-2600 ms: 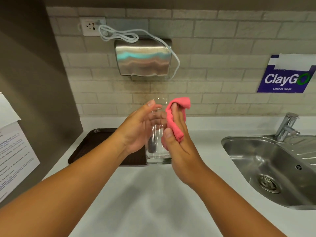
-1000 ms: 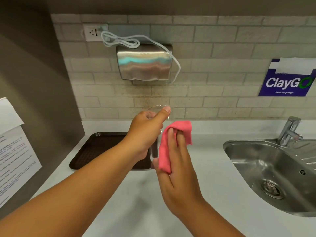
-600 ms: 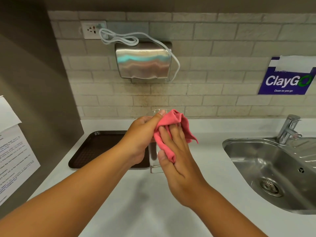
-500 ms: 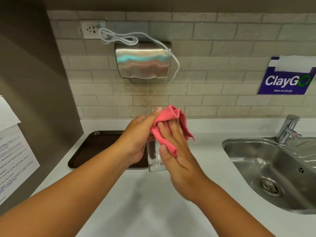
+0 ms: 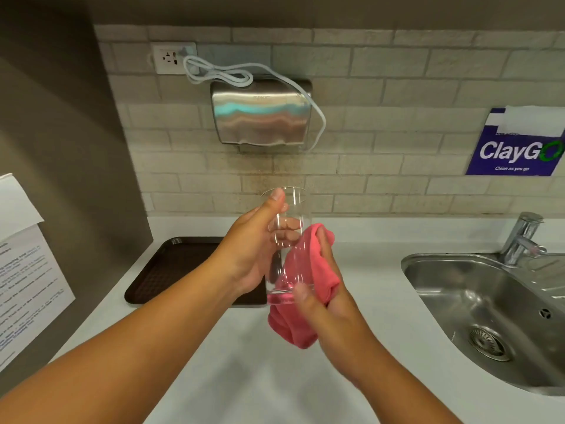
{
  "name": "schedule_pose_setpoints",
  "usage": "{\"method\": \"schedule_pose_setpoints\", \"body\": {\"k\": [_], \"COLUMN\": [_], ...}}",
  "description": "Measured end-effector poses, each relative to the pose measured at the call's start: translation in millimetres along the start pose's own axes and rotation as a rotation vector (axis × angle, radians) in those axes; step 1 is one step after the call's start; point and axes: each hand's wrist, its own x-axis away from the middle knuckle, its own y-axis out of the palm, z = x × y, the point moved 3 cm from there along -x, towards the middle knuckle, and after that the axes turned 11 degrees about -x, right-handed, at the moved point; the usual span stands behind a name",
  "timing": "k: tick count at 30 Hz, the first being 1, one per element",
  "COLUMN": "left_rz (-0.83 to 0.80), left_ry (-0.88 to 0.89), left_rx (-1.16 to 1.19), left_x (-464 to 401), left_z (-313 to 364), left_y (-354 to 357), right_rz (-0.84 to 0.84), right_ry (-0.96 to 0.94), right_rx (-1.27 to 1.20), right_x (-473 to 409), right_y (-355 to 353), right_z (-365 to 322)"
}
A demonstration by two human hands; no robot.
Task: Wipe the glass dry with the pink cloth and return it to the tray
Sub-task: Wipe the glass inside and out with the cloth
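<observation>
A tall clear glass (image 5: 294, 206) is held upright above the white counter, with my left hand (image 5: 250, 255) wrapped around its left side and the thumb near the rim. My right hand (image 5: 324, 307) holds the pink cloth (image 5: 308, 289) pressed against the glass's lower right side and base; the cloth hangs below the bottom. The dark brown tray (image 5: 177, 264) lies on the counter behind and left of my hands, partly hidden by my left wrist.
A steel sink (image 5: 477, 307) with a tap (image 5: 522, 237) sits at the right. A metal hand dryer (image 5: 260, 117) and a socket with a white cord hang on the tiled wall. Printed paper (image 5: 21, 264) hangs on the left wall.
The pink cloth and my right hand have slid from the glass's rim down to its lower side and base. My left hand keeps holding the glass at about the same place.
</observation>
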Motion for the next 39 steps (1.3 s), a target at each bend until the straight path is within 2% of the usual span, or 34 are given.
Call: {"method": "schedule_pose_setpoints", "body": {"k": [3,7,14,17,19,23,27,29,31,33,34,36,39], "left_rz": [-0.072,-0.162,0.050,0.076,0.081,0.070,0.055,0.044,0.039,0.047,0.034,0.019,0.020], "left_ry": [-0.070,-0.104,0.003,-0.026,-0.031,-0.037,-0.039,-0.020,-0.004,0.014,0.018,0.016,-0.013], "left_rx": [0.061,0.007,-0.254,-0.178,-0.130,-0.113,-0.110,-0.130,-0.143,-0.128,-0.086,0.017,0.062], "left_x": [-2,0,10,11,12,11,9,9,9,9,7,3,-5], "left_z": [-10,-9,-1,-5,-5,-12,-11,-12,-15,-15,-12,-5,0], "left_y": [-1,2,14,17,17,17,15,15,18,18,17,13,5], "right_rz": [0.051,0.171,0.132,0.090,0.056,-0.015,0.001,0.029,0.072,0.109,0.115,0.101,0.020], "right_ry": [-0.086,-0.211,-0.291,-0.314,-0.311,-0.307,-0.267,-0.202,-0.136,0.001,0.068,0.129,0.032], "right_rx": [0.180,0.234,0.559,0.769,0.806,0.799,0.698,0.544,0.258,-0.013,-0.059,-0.023,-0.011], "right_x": [5,7,1,3,5,-3,-22,-36,-51,-59,-58,-48,-30], "right_y": [2,1,-3,4,10,16,9,4,-5,-12,-14,-12,0], "right_z": [1,1,-5,-8,-10,-19,-22,-24,-32,-36,-33,-21,-8]}}
